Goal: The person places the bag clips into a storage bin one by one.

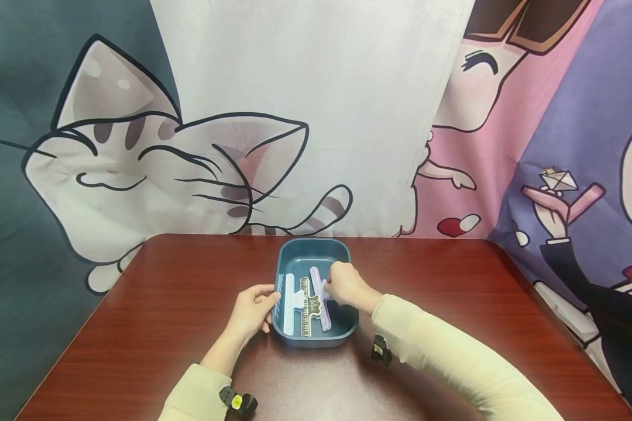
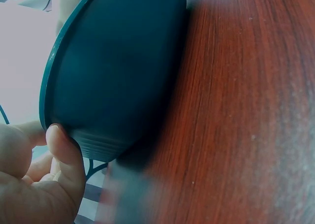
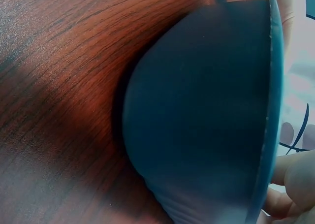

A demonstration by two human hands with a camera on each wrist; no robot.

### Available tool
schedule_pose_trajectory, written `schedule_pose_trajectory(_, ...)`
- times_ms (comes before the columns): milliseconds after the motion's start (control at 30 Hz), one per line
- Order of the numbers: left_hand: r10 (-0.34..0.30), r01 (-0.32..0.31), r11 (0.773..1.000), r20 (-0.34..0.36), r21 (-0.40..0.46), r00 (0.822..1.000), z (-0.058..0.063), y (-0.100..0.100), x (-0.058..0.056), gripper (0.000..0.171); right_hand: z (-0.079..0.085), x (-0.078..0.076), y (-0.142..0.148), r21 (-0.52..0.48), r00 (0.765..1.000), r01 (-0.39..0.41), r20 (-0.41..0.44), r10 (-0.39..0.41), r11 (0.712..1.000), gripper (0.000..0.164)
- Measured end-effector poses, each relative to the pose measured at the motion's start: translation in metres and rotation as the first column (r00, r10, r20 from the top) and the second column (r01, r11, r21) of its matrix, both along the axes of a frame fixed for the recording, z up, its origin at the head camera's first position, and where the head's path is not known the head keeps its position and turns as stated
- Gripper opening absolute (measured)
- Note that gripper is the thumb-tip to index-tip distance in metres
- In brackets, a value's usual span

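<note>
A dark blue plastic basket (image 1: 318, 342) sits on the table with three long bag clips inside. On the left lies a light blue clip (image 1: 289, 307); in the middle is a black-and-white striped clip (image 1: 305, 316) with a dark label-like grip. The purple clip (image 1: 325, 318) leans at the right, its upper end tilted left. My left hand (image 1: 250, 310) pinches the basket's left rim, as the left wrist view also shows at the rim (image 2: 48, 81). Reaching over the right rim, my right hand (image 1: 347, 285) has curled fingers at the purple clip's handle, pinching it.
The basket stands on a reddish-brown wooden table (image 1: 200, 263), near its far edge. Behind hangs a cloth backdrop (image 1: 316, 70) with cartoon figures. A small black camera (image 1: 238, 402) is on the left wrist and another camera (image 1: 381, 351) on the right.
</note>
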State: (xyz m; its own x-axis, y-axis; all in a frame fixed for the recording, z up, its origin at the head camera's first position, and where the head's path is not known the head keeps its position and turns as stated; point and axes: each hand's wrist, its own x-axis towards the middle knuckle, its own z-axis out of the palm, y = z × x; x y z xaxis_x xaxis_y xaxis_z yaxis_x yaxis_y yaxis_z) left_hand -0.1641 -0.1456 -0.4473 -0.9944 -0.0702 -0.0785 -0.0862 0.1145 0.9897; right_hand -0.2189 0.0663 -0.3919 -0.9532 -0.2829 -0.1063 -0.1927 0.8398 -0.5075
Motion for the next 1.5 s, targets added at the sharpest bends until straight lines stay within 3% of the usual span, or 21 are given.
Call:
schedule_pose_trajectory(333,0.005,-0.005,1.0,0.01,0.017,1.0,0.0003,0.0001,-0.0005,0.031,-0.0009,0.0,-0.001,0.02,1.0,-0.028,0.01,0.028,0.999,0.028)
schedule_pose_trajectory(533,0.005,-0.005,1.0,0.005,0.026,1.0,-0.0001,-0.0004,-0.0008,0.03,-0.0019,-0.0001,-0.0016,0.048,0.999,-0.036,-0.008,0.036,0.998,0.019)
schedule_pose_trajectory(833,-0.001,0.001,1.0,0.003,0.012,1.0,0.0016,0.0007,-0.0007,0.031,-0.0002,0.0009,-0.0022,0.1,0.997,-0.073,0.008,0.072,0.992,0.024)
schedule_pose_trajectory(1200,0.006,-0.006,1.0,0.029,-0.01,1.0,0.0001,0.0035,0.0013,0.032,-0.002,0.0052,0.0039,0.076,0.992,-0.118,-0.026,0.121,0.99,0.036)
schedule_pose_trajectory(1500,0.01,-0.01,1.0,0.02,-0.006,1.0,0.0036,0.0024,0.0025,0.032,-0.0011,0.003,0.0049,-0.001,0.991,-0.13,-0.041,0.13,0.991,0.045)
